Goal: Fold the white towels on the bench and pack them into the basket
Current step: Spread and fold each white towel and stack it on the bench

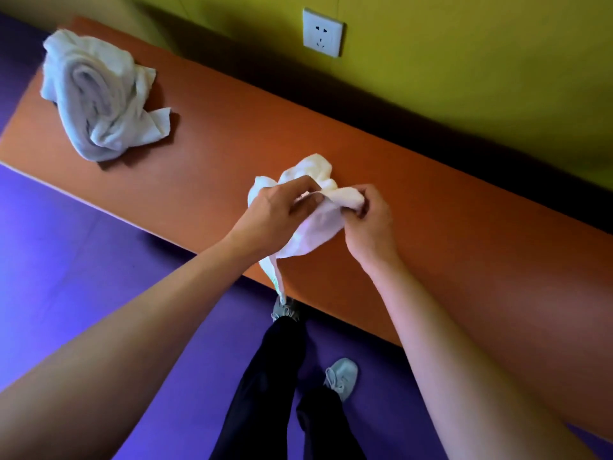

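A small crumpled white towel [315,227] is held just above the orange bench [212,137], near its front edge. My left hand [282,210] pinches the towel's upper edge between thumb and fingers. My right hand [368,217] grips the same edge a little to the right, fingers curled round the cloth. One corner of the towel hangs down past the bench's front edge. A pile of bunched white towels [99,97] lies at the bench's far left end. No basket is in view.
A yellow-green wall with a white power socket [322,33] runs behind the bench. The purple floor [83,260] lies in front, where my dark trouser legs and grey shoes [343,376] stand close to the bench.
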{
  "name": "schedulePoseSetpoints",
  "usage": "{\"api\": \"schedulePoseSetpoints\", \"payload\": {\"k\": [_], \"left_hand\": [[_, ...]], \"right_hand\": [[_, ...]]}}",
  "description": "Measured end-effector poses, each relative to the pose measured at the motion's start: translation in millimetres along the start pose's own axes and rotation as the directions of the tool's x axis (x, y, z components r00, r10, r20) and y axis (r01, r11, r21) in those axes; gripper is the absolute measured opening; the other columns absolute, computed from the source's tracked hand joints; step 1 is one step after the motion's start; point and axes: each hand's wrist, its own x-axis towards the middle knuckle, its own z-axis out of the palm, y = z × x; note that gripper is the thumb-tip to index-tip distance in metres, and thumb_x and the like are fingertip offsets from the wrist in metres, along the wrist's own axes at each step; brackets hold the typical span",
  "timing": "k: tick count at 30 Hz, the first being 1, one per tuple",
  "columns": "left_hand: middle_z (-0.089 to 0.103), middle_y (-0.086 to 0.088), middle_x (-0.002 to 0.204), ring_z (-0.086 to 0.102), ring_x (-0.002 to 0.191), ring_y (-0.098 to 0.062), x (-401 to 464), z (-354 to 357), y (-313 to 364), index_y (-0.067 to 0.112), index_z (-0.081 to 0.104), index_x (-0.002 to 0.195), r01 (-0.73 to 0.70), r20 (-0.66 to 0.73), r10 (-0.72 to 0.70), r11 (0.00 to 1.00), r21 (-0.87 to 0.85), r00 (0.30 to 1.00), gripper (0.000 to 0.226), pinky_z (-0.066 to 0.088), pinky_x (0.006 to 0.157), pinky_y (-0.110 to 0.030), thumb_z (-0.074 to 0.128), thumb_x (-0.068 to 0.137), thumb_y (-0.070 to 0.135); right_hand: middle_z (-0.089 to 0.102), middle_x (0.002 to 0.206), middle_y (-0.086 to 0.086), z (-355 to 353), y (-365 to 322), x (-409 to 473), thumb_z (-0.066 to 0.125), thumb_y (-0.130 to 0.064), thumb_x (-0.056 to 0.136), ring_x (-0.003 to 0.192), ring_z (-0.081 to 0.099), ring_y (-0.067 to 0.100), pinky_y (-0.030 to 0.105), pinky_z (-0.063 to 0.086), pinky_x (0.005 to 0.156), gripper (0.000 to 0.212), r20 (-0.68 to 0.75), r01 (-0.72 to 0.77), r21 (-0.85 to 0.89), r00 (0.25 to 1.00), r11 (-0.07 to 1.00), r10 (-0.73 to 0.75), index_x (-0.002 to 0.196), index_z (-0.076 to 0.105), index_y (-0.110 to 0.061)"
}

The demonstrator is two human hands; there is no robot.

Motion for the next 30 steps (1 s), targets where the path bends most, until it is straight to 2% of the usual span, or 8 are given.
{"api": "schedulePoseSetpoints", "payload": {"k": [2,5,9,14,18,23,26,30], "left_hand": [[0.06,0.004,0.065,0.054,0.059,-0.013,-17,-1,17,0.022,0.066,0.103,0.001,0.072,-0.003,1.0,0.022,0.997,0.014,0.036,0.054,-0.022,0.069,0.093,0.032],[0.061,0.013,0.073,0.059,0.066,-0.015,-40,-6,43,0.024,0.065,0.102,-0.044,0.13,0.023,0.987,0.157,0.991,0.024,0.044,0.061,-0.031,0.073,0.079,0.025],[0.069,0.005,0.08,0.066,0.076,-0.032,-59,-17,64,0.027,0.064,0.097,-0.049,-0.007,0.054,0.94,0.338,0.999,0.019,0.051,0.064,-0.038,0.071,0.08,0.031],[0.07,-0.009,0.088,0.062,0.08,-0.04,-77,-30,90,0.023,0.063,0.102,-0.029,-0.115,0.091,0.89,0.456,0.989,0.022,0.049,0.064,-0.042,0.07,0.082,0.017],[0.067,-0.007,0.088,0.06,0.081,-0.038,-100,-31,102,0.024,0.06,0.1,-0.011,-0.111,0.067,0.895,0.445,0.991,0.027,0.051,0.067,-0.047,0.064,0.079,0.007],[0.07,-0.006,0.093,0.06,0.082,-0.038,-138,-24,105,0.026,0.057,0.098,0.057,-0.099,-0.01,0.873,0.484,0.995,0.035,0.05,0.072,-0.044,0.058,0.076,-0.001],[0.069,-0.007,0.085,0.061,0.081,-0.036,-164,-21,107,0.02,0.061,0.098,0.115,-0.136,-0.048,0.83,0.545,0.99,0.034,0.041,0.076,-0.041,0.058,0.077,-0.007],[0.06,0.002,0.083,0.055,0.082,-0.034,-199,-24,115,0.025,0.057,0.1,0.202,-0.133,-0.157,0.858,0.472,0.979,0.038,0.044,0.066,-0.04,0.05,0.075,-0.004]], "right_hand": [[0.058,0.09,-0.019,-19,0,-14,0.054,-0.004,0.095,0.083,0.057,-0.004,0.023,0.053,0.073,0.019,-0.12,0.01,-0.01,0.993,1.0,-0.011,0.101,0.058,-0.022],[0.059,0.095,-0.011,-57,1,-39,0.049,-0.006,0.101,0.083,0.056,-0.003,0.012,0.046,0.071,0.014,-0.214,0.074,-0.025,0.974,0.997,-0.078,0.107,0.058,-0.015],[0.062,0.095,-0.009,-121,-1,-70,0.055,-0.014,0.099,0.076,0.052,-0.001,0.006,0.038,0.067,0.012,-0.238,0.171,-0.132,0.951,0.976,-0.199,0.109,0.061,-0.012],[0.066,0.08,-0.007,-209,-4,-99,0.073,-0.038,0.091,0.069,0.058,0.013,0.023,0.04,0.057,0.019,0.02,0.278,-0.439,0.954,0.855,-0.3,0.089,0.064,-0.021],[0.065,0.086,-0.003,-263,7,-120,0.067,-0.038,0.096,0.076,0.06,0.021,0.032,0.039,0.06,0.018,0.205,0.295,-0.609,0.955,0.737,-0.213,0.097,0.066,-0.019],[0.062,0.077,0.0,-303,39,-160,0.06,-0.028,0.101,0.061,0.052,0.016,0.026,0.031,0.06,0.019,0.112,0.159,-0.737,0.987,0.657,-0.114,0.105,0.07,-0.012],[0.071,0.084,0.004,-315,65,-183,0.058,-0.03,0.101,0.076,0.057,0.029,0.038,0.036,0.076,0.02,0.038,0.084,-0.843,0.994,0.531,-0.098,0.108,0.073,-0.018],[0.068,0.103,0.01,-322,97,-223,0.06,-0.017,0.097,0.094,0.057,0.036,0.04,0.041,0.078,0.016,-0.09,-0.055,-0.799,0.996,0.599,-0.028,0.109,0.07,-0.016]]}}
